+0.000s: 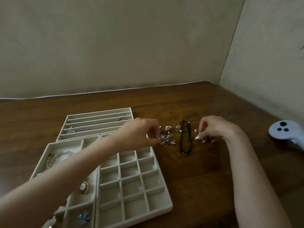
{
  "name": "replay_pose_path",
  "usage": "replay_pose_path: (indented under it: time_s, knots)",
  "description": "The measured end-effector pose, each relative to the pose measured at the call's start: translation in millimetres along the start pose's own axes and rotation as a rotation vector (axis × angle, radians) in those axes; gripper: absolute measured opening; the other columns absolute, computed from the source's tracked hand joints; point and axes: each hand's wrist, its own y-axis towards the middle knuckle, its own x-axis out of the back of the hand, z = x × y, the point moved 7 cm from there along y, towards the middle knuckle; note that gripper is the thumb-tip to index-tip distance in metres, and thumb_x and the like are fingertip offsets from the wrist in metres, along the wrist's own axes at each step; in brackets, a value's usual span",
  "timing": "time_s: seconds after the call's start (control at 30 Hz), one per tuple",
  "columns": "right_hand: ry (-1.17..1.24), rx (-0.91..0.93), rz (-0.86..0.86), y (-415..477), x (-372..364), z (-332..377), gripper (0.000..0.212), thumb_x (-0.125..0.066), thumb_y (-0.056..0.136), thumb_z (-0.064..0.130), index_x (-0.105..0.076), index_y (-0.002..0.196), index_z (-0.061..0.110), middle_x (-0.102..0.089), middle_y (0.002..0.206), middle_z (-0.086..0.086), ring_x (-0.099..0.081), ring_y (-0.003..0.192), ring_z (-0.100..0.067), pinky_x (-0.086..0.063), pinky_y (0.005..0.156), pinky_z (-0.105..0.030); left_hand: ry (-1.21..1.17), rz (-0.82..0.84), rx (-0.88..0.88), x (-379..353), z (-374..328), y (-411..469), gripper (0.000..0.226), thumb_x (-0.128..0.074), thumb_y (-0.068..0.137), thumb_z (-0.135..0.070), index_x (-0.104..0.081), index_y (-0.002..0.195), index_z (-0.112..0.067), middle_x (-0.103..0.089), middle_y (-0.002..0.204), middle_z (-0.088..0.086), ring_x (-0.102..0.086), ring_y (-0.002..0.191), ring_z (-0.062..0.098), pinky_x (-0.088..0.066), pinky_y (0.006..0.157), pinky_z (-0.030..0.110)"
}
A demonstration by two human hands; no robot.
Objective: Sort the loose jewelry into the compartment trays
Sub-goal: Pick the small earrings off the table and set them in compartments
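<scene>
Left hand pinches a charm in the pile — right hand pinches a stray charm

The light is dim, flat and faintly greenish. Shadows are weak: soft dark smudges lie on the tabletop just under the left hand and the right hand. The charms between the hands look smeared and grainy. Beyond the hands, the wide lens bows the tabletop's far edge, and a thin pale streak of light runs along it.
</scene>
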Motion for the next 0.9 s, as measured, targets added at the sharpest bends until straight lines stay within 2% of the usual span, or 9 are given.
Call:
replay_pose_path:
  time_s: [0.03,0.17,0.33,0.43,0.47,0.57,0.67,0.73,0.9]
  knots:
    - [0.025,0.029,0.006,-0.1,-3.0,4.7,0.020,-0.072,0.079,0.013,-0.058,0.092,0.016,-0.061,0.099,-0.005,-0.064,0.086,-0.017,-0.052,0.064,-0.026,-0.009,-0.012,0.005,2.9,1.8,-1.9,0.017,-0.066,0.081,-0.039,-0.059,0.090,-0.026,-0.059,0.081,-0.017,-0.047,0.062,-0.011,-0.031,0.055,0.011]
    - [0.032,0.163,-0.013,0.5,-14.8,28.1,0.014,-0.069,0.082,0.009,-0.060,0.089,0.017,-0.057,0.099,0.000,-0.060,0.086,-0.013,-0.052,0.064,-0.024,-0.036,-0.061,0.055,15.5,13.4,-11.6,0.016,-0.066,0.082,-0.037,-0.059,0.091,-0.025,-0.055,0.074,-0.021,-0.048,0.064,-0.008,-0.035,0.056,0.010]
    - [0.071,0.305,-0.036,-1.8,-25.6,49.4,0.012,-0.071,0.082,0.013,-0.064,0.090,0.019,-0.059,0.094,0.002,-0.059,0.080,-0.010,-0.046,0.058,-0.021,-0.076,-0.077,0.124,25.3,29.3,-27.4,0.014,-0.066,0.080,-0.038,-0.057,0.086,-0.029,-0.056,0.076,-0.020,-0.053,0.068,0.005,-0.044,0.063,0.025]
    - [0.155,0.349,-0.008,-2.3,-29.5,54.6,0.012,-0.070,0.083,0.012,-0.064,0.091,0.018,-0.062,0.092,-0.001,-0.059,0.067,-0.009,-0.045,0.050,-0.018,-0.085,-0.054,0.135,27.8,37.7,-39.6,0.013,-0.068,0.079,-0.036,-0.060,0.087,-0.028,-0.059,0.078,-0.017,-0.055,0.070,0.008,-0.048,0.066,0.028]
    - [0.171,0.367,-0.019,-2.5,-28.8,56.0,0.012,-0.071,0.082,0.012,-0.064,0.090,0.019,-0.063,0.092,-0.001,-0.060,0.068,-0.009,-0.045,0.050,-0.018,-0.085,-0.043,0.142,28.4,41.4,-44.2,0.014,-0.069,0.079,-0.035,-0.061,0.087,-0.027,-0.061,0.079,-0.016,-0.056,0.070,0.008,-0.048,0.066,0.027]
    - [0.231,0.408,-0.067,-1.8,-24.5,58.5,0.011,-0.071,0.082,0.013,-0.066,0.088,0.020,-0.065,0.094,-0.002,-0.066,0.079,-0.013,-0.052,0.064,-0.022,-0.067,-0.013,0.158,30.6,52.8,-57.8,0.016,-0.071,0.077,-0.035,-0.063,0.088,-0.027,-0.062,0.080,-0.013,-0.055,0.069,0.007,-0.049,0.066,0.027]
    - [0.328,0.448,-0.074,-4.2,-24.5,62.6,0.011,-0.070,0.082,0.012,-0.067,0.090,0.019,-0.066,0.094,-0.003,-0.069,0.076,-0.012,-0.052,0.063,-0.019,-0.033,-0.005,0.181,32.8,63.9,-68.5,0.014,-0.072,0.077,-0.035,-0.061,0.084,-0.031,-0.061,0.078,-0.015,-0.053,0.067,0.004,-0.049,0.067,0.028]
    - [0.359,0.483,-0.084,-5.3,-25.6,66.4,0.011,-0.069,0.082,0.011,-0.067,0.090,0.018,-0.067,0.094,-0.003,-0.068,0.077,-0.012,-0.053,0.064,-0.020,0.034,0.017,0.200,32.2,70.4,-73.5,0.013,-0.071,0.078,-0.037,-0.059,0.084,-0.034,-0.059,0.078,-0.018,-0.052,0.068,0.001,-0.048,0.065,0.024]
    - [0.393,0.516,-0.086,-1.3,-28.9,69.2,0.016,-0.069,0.081,0.005,-0.068,0.092,0.016,-0.065,0.098,-0.006,-0.066,0.087,-0.018,-0.056,0.069,-0.025,0.160,0.100,0.208,27.1,80.5,-79.7,0.016,-0.069,0.080,-0.036,-0.062,0.094,-0.032,-0.053,0.087,-0.019,-0.045,0.071,-0.007,-0.033,0.059,0.008]
